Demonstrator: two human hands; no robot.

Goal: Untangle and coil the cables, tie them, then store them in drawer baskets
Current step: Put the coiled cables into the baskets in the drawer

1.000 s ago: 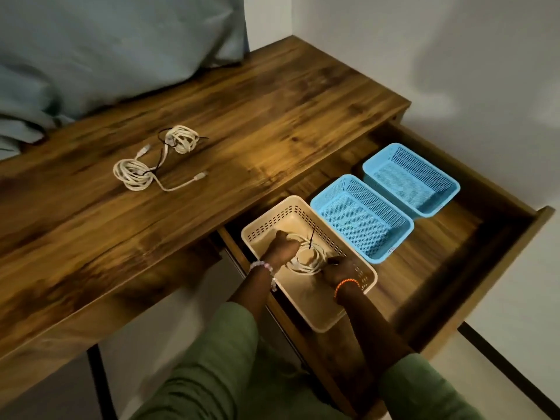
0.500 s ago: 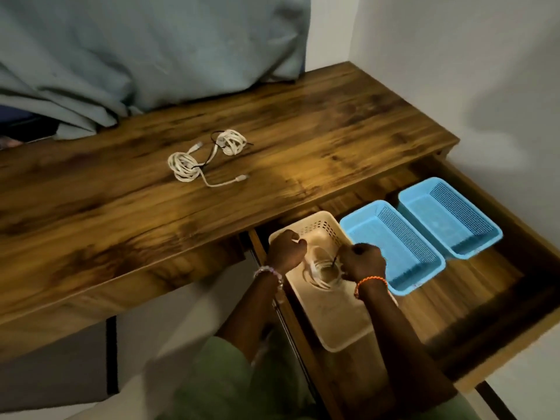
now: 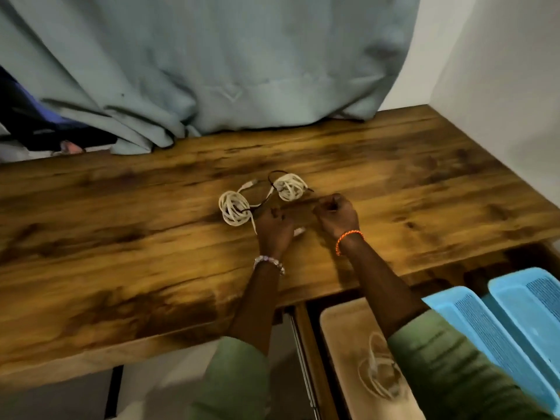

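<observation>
Both hands reach the white cables (image 3: 260,198) on the desk (image 3: 121,237); the left hand (image 3: 274,227) touches one coil to take it, and the right hand (image 3: 336,215) is curled, its grip unclear.

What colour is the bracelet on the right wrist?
Orange, a thin braided band; the head view shows it clearly, just behind the right hand.

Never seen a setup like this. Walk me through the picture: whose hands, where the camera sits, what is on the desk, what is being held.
No machine: a person's two bare hands, filmed by a camera on their head looking down. The left hand and right hand reach over the wooden desk toward two coiled white cables. The right hand's fingers are curled; whether either hand grips anything is too blurred to tell. Below, an open drawer holds a beige basket with one coiled cable, beside two blue baskets.
</observation>
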